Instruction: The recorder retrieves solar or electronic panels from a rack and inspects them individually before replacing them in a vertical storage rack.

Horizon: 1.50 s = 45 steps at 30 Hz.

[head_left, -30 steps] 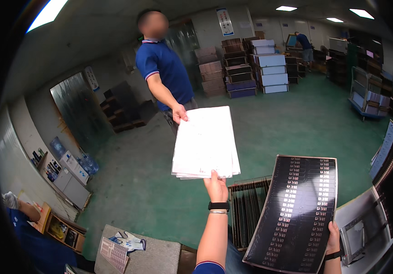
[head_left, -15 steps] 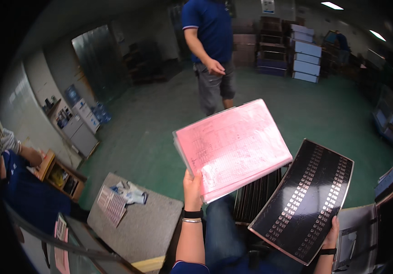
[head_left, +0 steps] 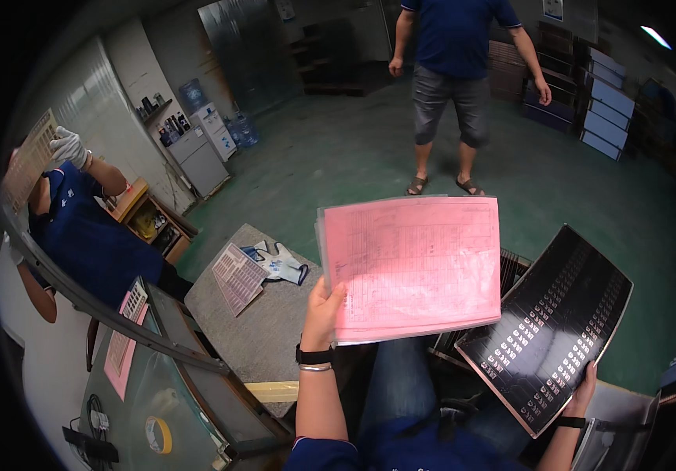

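Observation:
My left hand (head_left: 324,312) grips a plastic sleeve stack with a pink printed form (head_left: 416,263) by its left edge, thumb on top. It is held up in front of me, over my legs. My right hand (head_left: 583,392) is closed on the lower right edge of a dark rectangular panel (head_left: 546,330), tilted, with rows of small copper-coloured marks. The panel's left edge lies close to the lower right of the pink form. Fingers under both things are hidden.
Left of me a grey table (head_left: 248,302) bears a printed sheet (head_left: 239,276) and white-blue gloves (head_left: 279,263). Nearer is a glass-topped desk with a tape roll (head_left: 158,435). A gloved co-worker (head_left: 91,224) holds up a sheet; another person (head_left: 452,71) stands ahead. Blue-white boxes (head_left: 609,110) are stacked far right.
My view has turned left. The pink form now sits more level and upright. The co-worker on the left shows more fully, holding a sheet up; the person ahead now stands facing me, arms apart.

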Each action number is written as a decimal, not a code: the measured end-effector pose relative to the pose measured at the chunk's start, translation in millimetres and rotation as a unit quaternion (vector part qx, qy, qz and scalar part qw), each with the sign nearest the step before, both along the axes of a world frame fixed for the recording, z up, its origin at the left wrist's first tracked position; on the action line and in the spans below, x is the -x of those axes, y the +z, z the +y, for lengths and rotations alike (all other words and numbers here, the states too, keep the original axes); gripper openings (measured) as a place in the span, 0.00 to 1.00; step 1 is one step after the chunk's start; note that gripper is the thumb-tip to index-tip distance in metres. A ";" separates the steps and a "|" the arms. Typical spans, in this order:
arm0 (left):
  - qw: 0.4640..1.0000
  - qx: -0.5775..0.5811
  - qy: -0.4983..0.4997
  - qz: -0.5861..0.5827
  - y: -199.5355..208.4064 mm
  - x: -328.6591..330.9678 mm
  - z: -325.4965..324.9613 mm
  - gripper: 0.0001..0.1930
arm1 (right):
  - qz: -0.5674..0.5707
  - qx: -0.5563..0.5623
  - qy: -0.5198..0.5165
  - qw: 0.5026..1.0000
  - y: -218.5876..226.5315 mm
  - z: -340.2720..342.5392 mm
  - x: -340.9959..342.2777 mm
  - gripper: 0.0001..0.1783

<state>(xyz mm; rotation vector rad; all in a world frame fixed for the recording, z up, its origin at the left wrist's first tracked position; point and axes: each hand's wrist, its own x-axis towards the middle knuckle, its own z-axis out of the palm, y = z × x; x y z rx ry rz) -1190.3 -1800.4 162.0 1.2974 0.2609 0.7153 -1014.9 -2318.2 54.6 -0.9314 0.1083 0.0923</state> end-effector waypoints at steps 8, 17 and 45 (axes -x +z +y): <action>0.996 0.051 0.077 0.017 -32.6 48.3 2.0 0.18 | 0.083 -0.023 0.034 0.996 1.5 6.6 -7.1 0.21; 0.893 0.205 0.393 0.082 -136.3 149.1 -17.7 0.18 | 0.110 -0.028 0.051 0.992 -21.2 2.7 -22.0 0.19; 0.499 -0.119 0.584 0.629 -117.4 167.1 28.4 0.25 | 0.100 -0.006 0.016 0.995 -37.4 -3.7 -19.9 0.14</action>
